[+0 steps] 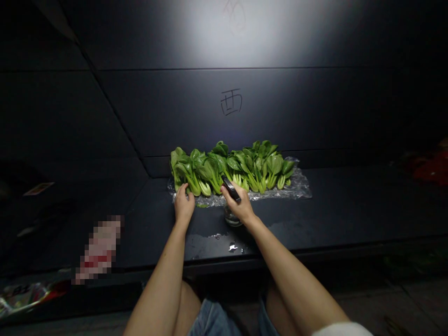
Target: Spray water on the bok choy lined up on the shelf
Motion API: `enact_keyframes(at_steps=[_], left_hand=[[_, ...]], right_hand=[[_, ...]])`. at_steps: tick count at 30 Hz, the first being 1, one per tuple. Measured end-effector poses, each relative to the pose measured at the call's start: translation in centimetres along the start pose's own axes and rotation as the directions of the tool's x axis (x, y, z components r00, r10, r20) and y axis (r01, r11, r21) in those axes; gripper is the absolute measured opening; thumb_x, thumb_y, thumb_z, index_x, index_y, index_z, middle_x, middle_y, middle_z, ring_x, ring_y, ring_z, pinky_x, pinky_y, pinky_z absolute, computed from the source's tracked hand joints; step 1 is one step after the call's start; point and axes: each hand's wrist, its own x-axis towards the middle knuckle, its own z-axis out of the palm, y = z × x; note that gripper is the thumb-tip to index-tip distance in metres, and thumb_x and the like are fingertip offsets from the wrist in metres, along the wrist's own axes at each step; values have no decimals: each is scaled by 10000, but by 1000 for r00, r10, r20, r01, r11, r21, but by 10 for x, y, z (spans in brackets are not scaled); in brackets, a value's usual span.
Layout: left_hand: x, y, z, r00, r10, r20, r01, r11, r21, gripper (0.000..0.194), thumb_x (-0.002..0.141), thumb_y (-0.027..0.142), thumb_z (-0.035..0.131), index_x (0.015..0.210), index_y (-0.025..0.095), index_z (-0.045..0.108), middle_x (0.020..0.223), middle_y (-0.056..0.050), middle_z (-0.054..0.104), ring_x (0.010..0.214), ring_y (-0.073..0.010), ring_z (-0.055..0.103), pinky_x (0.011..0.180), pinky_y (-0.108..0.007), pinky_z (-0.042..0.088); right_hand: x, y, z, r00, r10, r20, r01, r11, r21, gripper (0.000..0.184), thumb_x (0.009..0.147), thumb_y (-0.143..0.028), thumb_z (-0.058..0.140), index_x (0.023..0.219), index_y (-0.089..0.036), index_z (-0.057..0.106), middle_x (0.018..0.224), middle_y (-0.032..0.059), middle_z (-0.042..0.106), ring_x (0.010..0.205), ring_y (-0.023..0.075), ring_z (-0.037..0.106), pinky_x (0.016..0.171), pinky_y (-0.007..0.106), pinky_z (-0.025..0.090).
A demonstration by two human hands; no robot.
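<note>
A row of green bok choy (261,170) lies side by side on crinkled clear plastic wrap (299,184), leaves toward the back panel and pale stalks toward me. My right hand (240,203) is wrapped around a spray bottle with a black trigger head (231,190). Its clear body (233,218) shows below the hand, and the nozzle points at the middle of the greens. At the left end of the row, my left hand (184,201) rests by the stalk ends, finger and thumb slightly apart. Whether those fingertips touch a stalk cannot be made out.
Water drops and a small puddle (233,246) wet the dark shelf (336,212) near its front edge. A dark panel (297,112) with a handwritten character rises behind. A pixelated patch (101,247) and a shiny package (24,296) appear at left; something red (430,168) lies far right.
</note>
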Motion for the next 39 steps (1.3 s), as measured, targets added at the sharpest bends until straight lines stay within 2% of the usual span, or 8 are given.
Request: enact_keyframes(at_steps=[6,14,19,23,29,34,39], left_hand=[[-2,-1,1,1000,13,25,-13,1000,-3,450,793,154,473,1215,105,621,1289,-184,633,1244,-286,573,1116,-447,414],[-7,-1,2,1000,4,22,-4,1000,-16,433,807,181,489,1218,146,622,1287,-158,638,1251,-283,568,1111,-444,424],[-6,0,2,1000,-2,23,3,1000,-30,437,794,172,508,1215,167,624,1265,-142,652,1242,-281,574,1110,-449,423],[-6,5,0,999,-3,33,4,1000,-18,439,804,170,492,1222,135,617,1290,-167,636,1252,-288,568,1111,-449,421],[-7,11,-2,999,-1,33,2,1000,-28,439,812,165,483,1230,137,612,1315,-165,619,1276,-285,549,1134,-458,397],[-9,20,-2,999,35,22,-34,999,-32,449,830,165,468,1257,118,597,1408,-187,541,1359,-288,471,1163,-453,365],[-15,34,-4,995,102,6,-102,995,-21,453,850,165,447,1280,133,585,1456,-163,502,1378,-266,452,1170,-424,362]], right_hand=[[-1,7,-10,999,21,-47,-20,1000,23,292,924,-464,508,897,-208,646,772,42,684,701,195,639,666,284,463],[-3,9,-19,995,50,-81,-53,998,-37,319,926,-460,487,809,-203,634,721,45,666,673,195,636,651,281,458],[-2,9,-21,997,38,-74,-40,998,-38,296,918,-455,508,895,-201,657,783,56,695,733,210,663,694,292,479],[-2,10,-21,997,33,-77,-35,999,-26,309,915,-473,510,898,-203,659,781,53,695,721,202,654,683,285,477],[-3,13,-25,993,50,-109,-57,996,-64,332,925,-467,484,779,-206,627,711,46,665,666,199,621,632,286,440],[-3,14,-31,992,56,-116,-62,997,-51,327,923,-481,501,848,-202,655,752,48,682,715,204,635,659,279,448],[-4,14,-34,991,56,-119,-62,997,-43,325,920,-484,508,871,-203,664,773,49,685,717,204,632,658,280,446]])
